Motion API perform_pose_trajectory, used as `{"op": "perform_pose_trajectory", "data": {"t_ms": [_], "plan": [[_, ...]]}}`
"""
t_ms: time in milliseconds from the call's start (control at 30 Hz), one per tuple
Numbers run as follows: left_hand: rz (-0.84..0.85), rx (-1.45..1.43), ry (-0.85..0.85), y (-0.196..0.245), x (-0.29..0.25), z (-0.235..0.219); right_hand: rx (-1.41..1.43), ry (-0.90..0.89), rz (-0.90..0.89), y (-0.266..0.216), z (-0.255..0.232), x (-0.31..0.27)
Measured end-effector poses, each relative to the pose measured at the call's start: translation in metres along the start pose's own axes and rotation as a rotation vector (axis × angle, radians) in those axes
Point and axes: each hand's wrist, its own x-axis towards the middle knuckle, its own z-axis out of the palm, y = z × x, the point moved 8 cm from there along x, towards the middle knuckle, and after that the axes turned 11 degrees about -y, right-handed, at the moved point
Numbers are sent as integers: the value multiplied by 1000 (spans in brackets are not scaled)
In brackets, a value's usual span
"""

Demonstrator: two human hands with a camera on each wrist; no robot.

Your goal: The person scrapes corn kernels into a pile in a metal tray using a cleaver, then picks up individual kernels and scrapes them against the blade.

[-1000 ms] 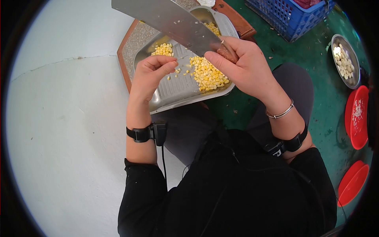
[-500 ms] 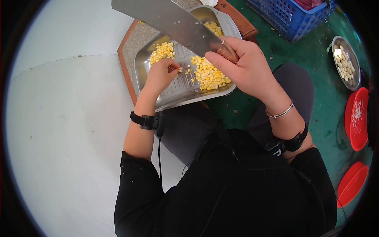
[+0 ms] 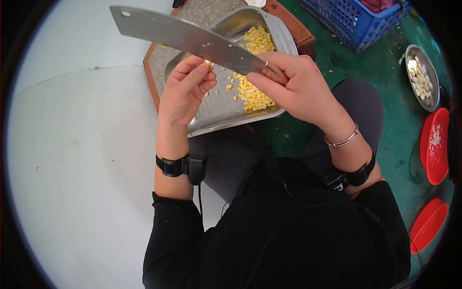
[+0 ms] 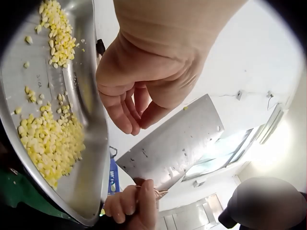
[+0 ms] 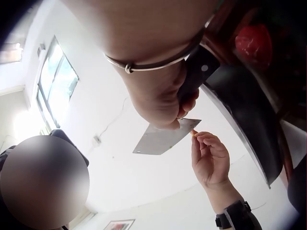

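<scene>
My right hand point(image 3: 303, 86) grips a cleaver point(image 3: 178, 36) by its handle, the broad blade slanting up and left above the tray. Close to the blade's lower edge, my left hand point(image 3: 185, 89) pinches a yellow corn kernel point(image 3: 209, 64) between thumb and forefinger. The same pinch shows beside the blade point(image 5: 165, 139) in the right wrist view. Under both hands lies a metal tray point(image 3: 209, 126) with piles of corn kernels point(image 3: 255, 96) on its right and far side, plus a few loose ones. Bits of corn stick to the blade.
The tray rests on a wood-edged stand point(image 3: 166, 62). To the right on the green floor are a blue basket point(image 3: 356, 29), a metal bowl point(image 3: 433, 96) of pale pieces and two red basins point(image 3: 435, 166). A white wall point(image 3: 77, 144) is at the left.
My left hand dipped to the kernels in the tray, then rose to the blade with a kernel in its fingertips. The cleaver's blade has tipped so more of its far end shows.
</scene>
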Motion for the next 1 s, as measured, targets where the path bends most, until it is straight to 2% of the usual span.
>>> {"op": "perform_pose_trajectory", "data": {"t_ms": [367, 433, 667, 767, 1000], "plan": [[31, -112, -19, 3, -7, 9, -67, 1, -29, -6, -1, -3], [23, -27, -17, 3, -8, 9, -86, -63, 20, -5, 0, -3], [-12, 56, -60, 0, -8, 12, -57, -58, 9, -3, 1, -4], [-27, 132, -20, 0, -8, 13, -96, -61, -7, -5, 2, -4], [-45, 289, -76, -1, 0, 20, 14, -58, 9, -1, 4, -3]]}}
